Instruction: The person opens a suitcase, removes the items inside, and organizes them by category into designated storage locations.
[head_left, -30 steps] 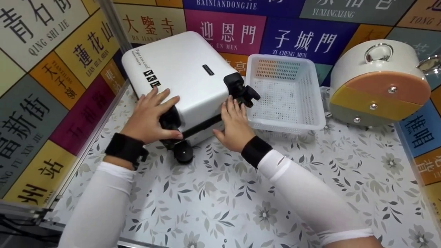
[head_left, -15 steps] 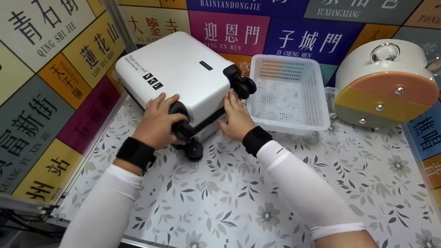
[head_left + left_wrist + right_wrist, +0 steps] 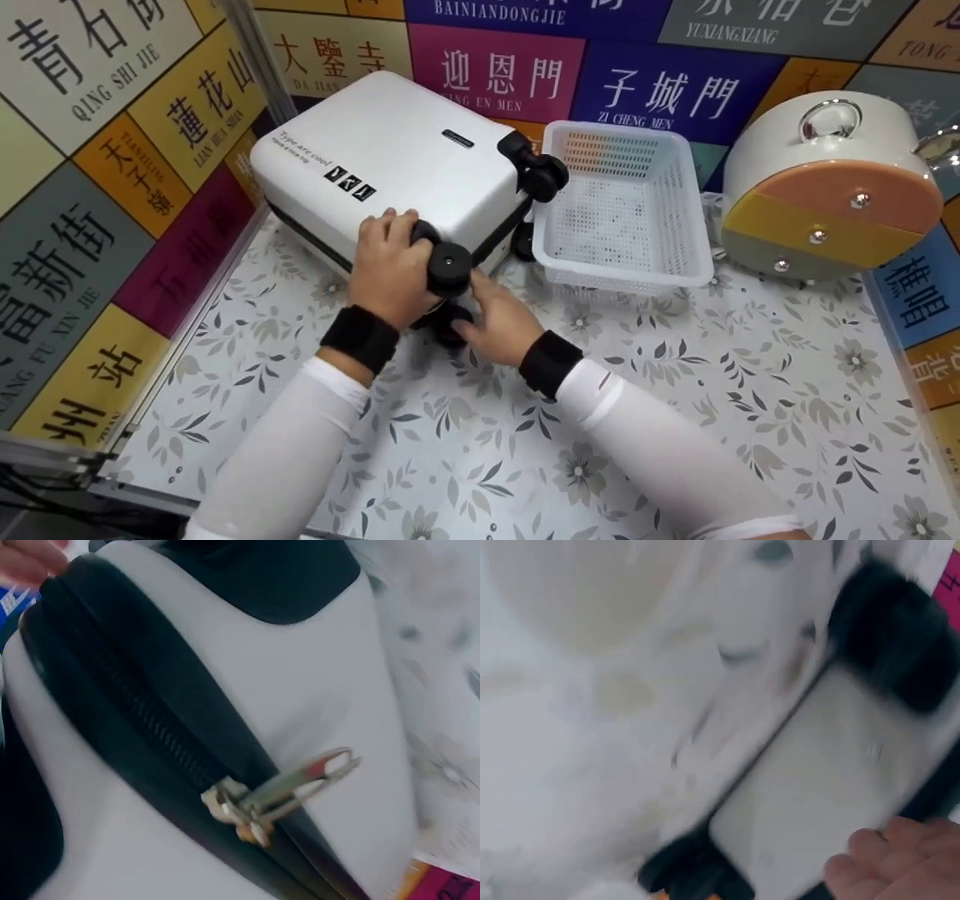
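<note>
A white hard-shell suitcase [image 3: 375,150] lies on its side at the back left, black caster wheels at its near end. At its near corner my left hand [image 3: 390,262] holds on, fingers bent over the shell beside an upper caster wheel [image 3: 450,262]. Just right of that wheel, my right hand [image 3: 502,319] reaches to the end face, thumb by the lower wheel. The left wrist view shows the suitcase's black zipper band [image 3: 150,712] with a metal zipper pull [image 3: 300,784]. In the blurred right wrist view, right-hand fingers [image 3: 892,862] are beside the white end panel [image 3: 802,765].
A white perforated plastic basket [image 3: 626,277] stands right beside the suitcase's far wheels. Farther right is a rounded cream box [image 3: 832,150] with coloured drawers and a ring handle. Printed wall panels [image 3: 495,75] close off the back and left of the flower-patterned tabletop [image 3: 675,420].
The suitcase has turned counter-clockwise, its near corner swinging right. My left hand has moved right with that corner, and my right hand has slid down and nearer to it.
</note>
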`<state>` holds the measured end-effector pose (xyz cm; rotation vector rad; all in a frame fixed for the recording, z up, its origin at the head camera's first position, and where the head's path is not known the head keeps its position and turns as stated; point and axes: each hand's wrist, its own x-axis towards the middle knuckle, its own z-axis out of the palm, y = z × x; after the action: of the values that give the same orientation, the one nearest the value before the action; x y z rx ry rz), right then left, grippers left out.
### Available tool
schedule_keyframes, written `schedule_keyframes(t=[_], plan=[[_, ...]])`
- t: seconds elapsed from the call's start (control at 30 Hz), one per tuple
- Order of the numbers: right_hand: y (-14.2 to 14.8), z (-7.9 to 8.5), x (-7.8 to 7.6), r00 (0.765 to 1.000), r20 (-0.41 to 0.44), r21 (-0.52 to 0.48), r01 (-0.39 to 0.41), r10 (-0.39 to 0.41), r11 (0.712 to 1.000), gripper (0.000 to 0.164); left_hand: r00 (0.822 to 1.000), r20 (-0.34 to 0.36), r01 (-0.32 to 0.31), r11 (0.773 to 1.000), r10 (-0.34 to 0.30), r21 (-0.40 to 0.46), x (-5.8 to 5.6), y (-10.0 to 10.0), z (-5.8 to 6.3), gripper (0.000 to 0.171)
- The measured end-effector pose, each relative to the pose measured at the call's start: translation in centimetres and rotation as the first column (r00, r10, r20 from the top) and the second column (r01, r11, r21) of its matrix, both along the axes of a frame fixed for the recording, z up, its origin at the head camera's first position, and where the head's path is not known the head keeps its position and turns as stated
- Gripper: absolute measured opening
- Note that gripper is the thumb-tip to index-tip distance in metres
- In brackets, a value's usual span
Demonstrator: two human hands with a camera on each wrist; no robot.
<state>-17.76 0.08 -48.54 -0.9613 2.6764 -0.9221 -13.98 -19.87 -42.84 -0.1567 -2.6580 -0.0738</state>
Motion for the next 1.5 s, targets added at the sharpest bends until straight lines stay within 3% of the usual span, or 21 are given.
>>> schedule_keyframes(t=[0.13, 0.2, 0.27, 0.33, 0.43, 0.53, 0.6, 0.7, 0.9, 1.17, 1.27, 1.37, 1.43, 1.5], plan=[[0.0, -0.7, -0.7, 0.999, -0.005, -0.088, -0.035, 0.035, 0.996, 0.094, 0.996, 0.018, -0.091, 0.996, 0.092, -0.024, -0.6, 3.4, 0.4, 0.063], [0.1, -0.7, -1.6, 0.999, -0.013, -0.122, -0.040, 0.039, 0.992, 0.088, 0.989, 0.075, -0.128, 0.991, 0.130, -0.041, -1.1, 5.0, 1.0, 0.063], [0.3, -0.7, -2.6, 0.999, -0.026, -0.147, -0.047, 0.044, 0.988, 0.078, 0.977, 0.168, -0.124, 0.990, 0.134, -0.071, -1.6, 6.0, 2.0, 0.069], [0.6, -0.6, -3.4, 0.999, -0.022, -0.159, -0.036, 0.033, 0.987, 0.070, 0.960, 0.264, -0.068, 0.992, 0.093, -0.102, -2.1, 6.1, 3.4, 0.072], [1.1, -0.5, -3.7, 0.999, -0.034, -0.124, 0.002, -0.006, 0.992, 0.063, 0.933, 0.355, 0.091, 0.991, -0.052, -0.094, -3.1, 4.4, 5.2, 0.066], [1.3, -0.5, -2.8, 0.993, -0.022, -0.115, 0.116, -0.120, 0.987, 0.049, 0.909, 0.365, 0.232, 0.972, -0.201, -0.042, -4.4, 2.1, 5.5, 0.052], [1.3, -0.5, -1.9, 0.980, -0.003, -0.132, 0.197, -0.199, 0.971, 0.034, 0.901, 0.345, 0.284, 0.959, -0.265, -0.007, -5.3, 1.4, 5.0, 0.049], [1.0, -0.8, -0.8, 0.963, -0.007, -0.148, 0.267, -0.271, 0.952, 0.025, 0.911, 0.309, 0.292, 0.956, -0.274, -0.010, -6.4, 2.0, 4.1, 0.056], [-0.6, -1.3, -0.3, 0.960, -0.065, -0.113, 0.265, -0.273, 0.958, 0.032, 0.947, 0.273, 0.194, 0.980, -0.173, -0.052, -8.2, 4.9, 3.6, 0.062], [-3.0, -1.4, -1.5, 0.934, -0.063, -0.050, 0.350, -0.352, 0.936, 0.017, 0.950, 0.302, 0.099, 0.995, -0.086, -0.027, -10.0, 7.1, 3.9, 0.067], [-3.4, -1.6, -1.6, 0.915, -0.049, -0.075, 0.396, -0.400, 0.915, 0.017, 0.949, 0.306, 0.081, 0.996, -0.069, -0.026, -10.2, 7.3, 3.8, 0.068], [-3.5, -2.0, -1.6, 0.900, 0.018, -0.164, 0.433, -0.436, 0.886, 0.017, 0.949, 0.307, 0.082, 0.996, -0.069, -0.028, -10.3, 7.5, 3.8, 0.069], [-3.3, -2.1, -1.6, 0.909, -0.013, -0.181, 0.407, -0.416, 0.895, 0.016, 0.950, 0.304, 0.090, 0.996, -0.078, -0.026, -10.4, 7.5, 3.7, 0.069], [-3.0, -2.1, -1.7, 0.922, -0.099, -0.146, 0.360, -0.376, 0.922, 0.013, 0.950, 0.300, 0.096, 0.995, -0.084, -0.024, -10.5, 7.5, 3.6, 0.069]])
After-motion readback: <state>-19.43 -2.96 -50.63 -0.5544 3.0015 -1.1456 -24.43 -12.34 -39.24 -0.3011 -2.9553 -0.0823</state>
